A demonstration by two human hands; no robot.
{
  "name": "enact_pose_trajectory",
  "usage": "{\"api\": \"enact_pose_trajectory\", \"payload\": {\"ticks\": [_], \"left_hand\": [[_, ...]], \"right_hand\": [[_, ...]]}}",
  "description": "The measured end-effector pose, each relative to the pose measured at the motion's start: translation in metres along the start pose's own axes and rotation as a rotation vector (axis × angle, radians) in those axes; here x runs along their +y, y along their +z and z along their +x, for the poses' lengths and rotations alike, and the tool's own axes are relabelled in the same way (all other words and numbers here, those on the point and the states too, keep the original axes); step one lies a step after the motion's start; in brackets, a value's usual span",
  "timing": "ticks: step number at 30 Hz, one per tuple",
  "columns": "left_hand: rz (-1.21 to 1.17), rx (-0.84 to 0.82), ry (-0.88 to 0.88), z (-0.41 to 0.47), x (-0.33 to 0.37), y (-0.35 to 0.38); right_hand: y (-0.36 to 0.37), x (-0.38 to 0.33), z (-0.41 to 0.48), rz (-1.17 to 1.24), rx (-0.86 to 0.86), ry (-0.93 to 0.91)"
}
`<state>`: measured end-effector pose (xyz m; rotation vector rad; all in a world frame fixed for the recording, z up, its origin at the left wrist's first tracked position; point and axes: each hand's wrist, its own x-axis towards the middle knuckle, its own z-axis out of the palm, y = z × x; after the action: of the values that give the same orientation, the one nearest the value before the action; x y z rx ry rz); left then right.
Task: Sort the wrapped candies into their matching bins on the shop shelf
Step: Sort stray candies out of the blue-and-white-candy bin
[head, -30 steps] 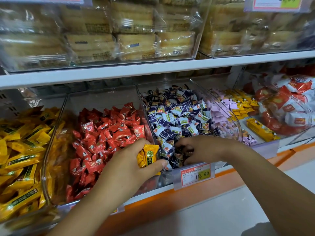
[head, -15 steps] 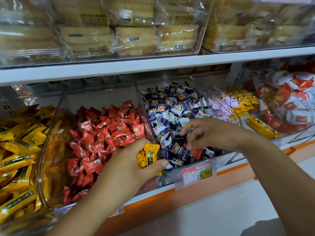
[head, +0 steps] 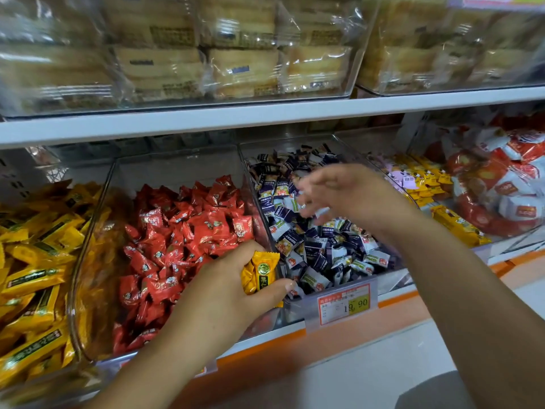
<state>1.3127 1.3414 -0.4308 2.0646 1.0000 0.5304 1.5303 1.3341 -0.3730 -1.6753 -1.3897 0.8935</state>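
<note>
Left of price tag (head: 343, 304): left hand (head: 224, 293) clamped on yellow candy (head: 261, 273), beside bin front wall (head: 298, 308).
Above tag: right hand (head: 351, 196) spread, blurred, over purple candies (head: 324, 249).
Tag writing: 19.90.

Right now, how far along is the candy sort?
Red pile looks uniform. Left hand grips yellow candies, not yet with the yellow pile. Right hand is over the dark-wrapped candies, grip too blurred to judge. Pink and yellow candies share one bin, possibly unsorted.

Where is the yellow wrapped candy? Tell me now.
Head view, lower centre: the yellow wrapped candy is in the grip of the left hand, at the front between the clear red-candy bin and the clear purple-and-white-candy bin.
</note>
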Motion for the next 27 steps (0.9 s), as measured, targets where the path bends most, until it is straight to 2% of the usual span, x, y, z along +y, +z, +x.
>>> {"api": "enact_pose_trajectory", "payload": {"ticks": [2, 3, 5, 7, 9, 10, 14, 18, 22, 27], "left_hand": [[0.004, -0.014, -0.004, -0.001, 0.001, -0.001], [0.008, -0.015, -0.004, -0.001, 0.0, -0.001], [0.017, -0.008, -0.003, 0.001, 0.0, -0.001], [0.026, 0.004, 0.002, 0.002, -0.001, 0.0], [0.039, 0.009, 0.001, 0.003, 0.0, 0.001], [0.04, 0.008, -0.002, 0.002, 0.001, 0.001], [0.017, -0.005, -0.031, 0.0, 0.005, 0.0], [0.056, 0.015, -0.037, 0.002, 0.002, 0.001], [0.058, 0.01, -0.043, 0.001, 0.002, 0.002], [0.054, 0.003, -0.056, 0.002, 0.002, 0.002]], "right_hand": [[-0.016, 0.014, 0.0, -0.534, -0.094, 0.138], [-0.019, 0.02, -0.002, -0.663, -0.169, 0.199], [-0.015, 0.03, -0.005, -0.718, -0.286, 0.252], [-0.002, 0.039, -0.006, -0.862, -0.363, 0.221], [0.009, 0.05, 0.0, -0.981, -0.334, 0.162], [0.011, 0.053, 0.003, -0.968, -0.31, 0.164], [0.013, 0.053, 0.003, -0.624, -0.342, 0.214], [0.015, 0.051, 0.001, -0.538, -0.374, 0.245], [0.01, 0.057, 0.003, -0.38, -0.317, 0.298], [-0.002, 0.049, 0.003, -0.185, -0.148, 0.276]]}}
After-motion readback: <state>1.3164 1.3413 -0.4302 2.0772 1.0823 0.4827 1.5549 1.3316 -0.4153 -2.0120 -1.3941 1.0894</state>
